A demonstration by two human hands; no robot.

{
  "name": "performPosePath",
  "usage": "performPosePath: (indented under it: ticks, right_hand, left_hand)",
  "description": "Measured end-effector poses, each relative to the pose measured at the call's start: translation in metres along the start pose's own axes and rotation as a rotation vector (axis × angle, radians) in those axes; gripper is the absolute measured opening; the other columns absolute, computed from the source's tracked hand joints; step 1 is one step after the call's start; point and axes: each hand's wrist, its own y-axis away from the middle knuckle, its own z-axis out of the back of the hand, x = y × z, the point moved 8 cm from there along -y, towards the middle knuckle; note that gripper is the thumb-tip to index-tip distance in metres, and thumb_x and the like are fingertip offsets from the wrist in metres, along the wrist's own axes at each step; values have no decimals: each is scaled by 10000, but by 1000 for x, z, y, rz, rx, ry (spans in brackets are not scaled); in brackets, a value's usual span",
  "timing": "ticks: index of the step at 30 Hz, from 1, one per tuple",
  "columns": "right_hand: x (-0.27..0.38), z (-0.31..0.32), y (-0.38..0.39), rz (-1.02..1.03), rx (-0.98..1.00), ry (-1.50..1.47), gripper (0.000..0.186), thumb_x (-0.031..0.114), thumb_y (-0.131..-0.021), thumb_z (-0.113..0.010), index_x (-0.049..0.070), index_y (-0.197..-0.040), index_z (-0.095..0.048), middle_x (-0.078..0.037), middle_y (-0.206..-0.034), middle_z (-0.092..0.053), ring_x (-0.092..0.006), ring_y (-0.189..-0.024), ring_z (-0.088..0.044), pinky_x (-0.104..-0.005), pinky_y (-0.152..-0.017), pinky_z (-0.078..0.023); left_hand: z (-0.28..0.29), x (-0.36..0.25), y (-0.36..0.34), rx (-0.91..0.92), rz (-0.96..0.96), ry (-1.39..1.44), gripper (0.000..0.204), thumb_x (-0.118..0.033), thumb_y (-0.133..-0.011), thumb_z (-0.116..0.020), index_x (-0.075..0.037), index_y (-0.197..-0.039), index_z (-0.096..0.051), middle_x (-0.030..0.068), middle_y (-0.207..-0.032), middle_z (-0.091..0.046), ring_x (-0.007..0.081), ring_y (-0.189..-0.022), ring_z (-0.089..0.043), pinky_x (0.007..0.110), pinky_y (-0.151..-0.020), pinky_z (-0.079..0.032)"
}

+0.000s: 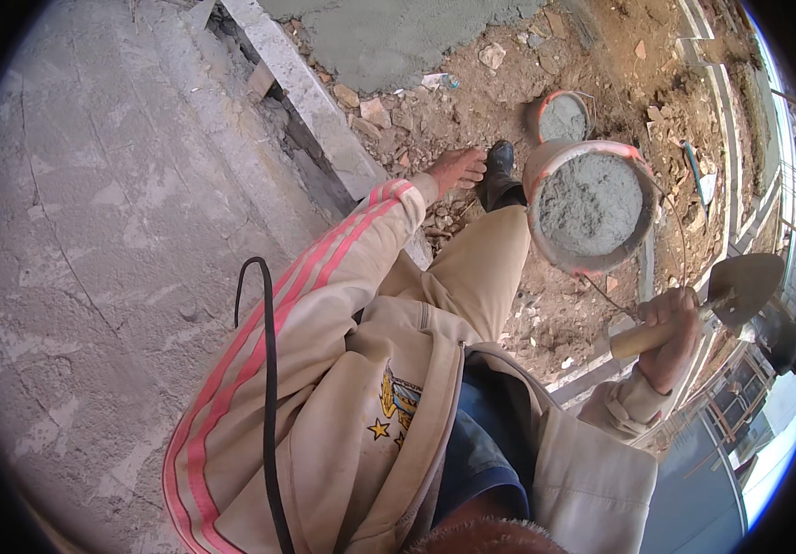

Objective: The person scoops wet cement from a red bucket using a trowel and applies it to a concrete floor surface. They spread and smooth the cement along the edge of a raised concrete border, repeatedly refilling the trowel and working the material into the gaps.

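- Nearest the camera, a beige jacket (324, 342) with pink sleeve stripes is seen, a black cord (271, 397) being hung down along it.
- By the right hand (672, 334), the trowel (744, 286) is held at its handle, fingers closed round the wood and blade pointed outward — presumably so that the metal is kept clear of the body.
- The wire bail (682, 242) of the large bucket (540, 231) is led up to that same hand; it seems to be hooked in the fingers too, so that tool and load can be borne together. Whether the bucket is lifted off the ground (472, 102) cannot be told.
- The left hand (458, 171) is held out near the boot (500, 171), its fingers loosely extended and nothing seen in them — perhaps for balance over the rubble.
- The large bucket is seen to the right of the boot, beside the small bucket (540, 115), its mouth faced upward so that nothing is spilled.
- It is filled most of the way with mortar (590, 205), grey, rough and lumpy; its rim is smeared, with orange showing through.
- The trowel's blade is dark, broad and dulled, its handle pale.
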Motion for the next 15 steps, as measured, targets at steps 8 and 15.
performPosePath:
  ticks: [8, 15]
  right_hand:
    - [32, -124, -29, -32, 404, 10, 241, 196, -916, -641, 36, -969, -468, -3, -743, -394, -104, -622, -405, -270, -558, -400]
    - [-134, -259, -104, -36, 635, 435, 156, 150, -884, -683, 9, -833, -640, -28, -678, -609, -99, -636, -545, -253, -613, -416]
  left_hand:
    - [-5, 3, 23, 52, -85, 700, 586, -548, -971, -529, -122, -1373, -518, 93, -1308, -581, 306, -1191, -551, 466, -1009, -456]
    - [132, 47, 88, -98, -304, 957, 673, -621, -949, -513, -169, -1442, -444, 69, -1420, -503, 325, -1306, -460, 500, -1067, -407]
